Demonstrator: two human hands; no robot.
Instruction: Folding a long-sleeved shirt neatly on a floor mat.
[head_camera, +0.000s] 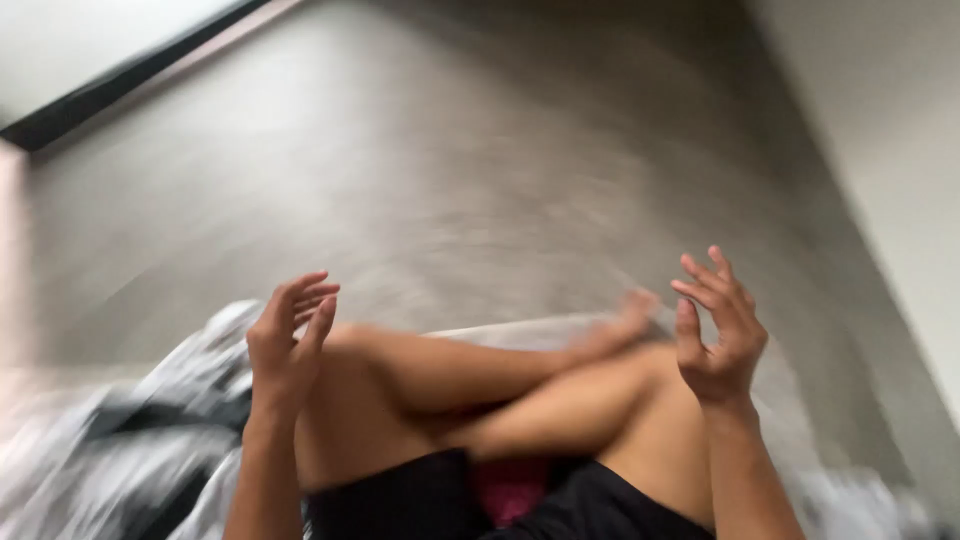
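Black shorts (420, 500) and a patch of pink fabric (512, 488) sit closest to the lens, at the lap of a person sitting cross-legged with bare legs (480, 390) folded one over the other. Both hands are raised above the knees and hold nothing. On the left hand (285, 345) the fingers (305, 295) are loosely curled and spread, the palm turned inward, hovering just above the left knee without clearly touching it. On the right hand (722, 335) the fingers (712, 280) are likewise released and half bent, apart from one another, lifted clear of the right knee. Neither hand grips or presses on anything.

Nearest to the left hand, just beside the left thigh, lies a crumpled heap of grey, white and black cloth (160, 420); motion blur smears it, so it may be clothing or bedding, and I cannot tell which. A pale flat edge (520, 330), perhaps a mat or cushion, shows under the legs. Beyond spreads a grey floor (450, 160), bounded by a dark strip (130, 75) at the upper left and a light wall (890, 150) on the right.

Judging by the pose, this reads as a pause between grasps, with both hands free. Any pick-up would call for the left hand to drop down and outward to the cloth heap.
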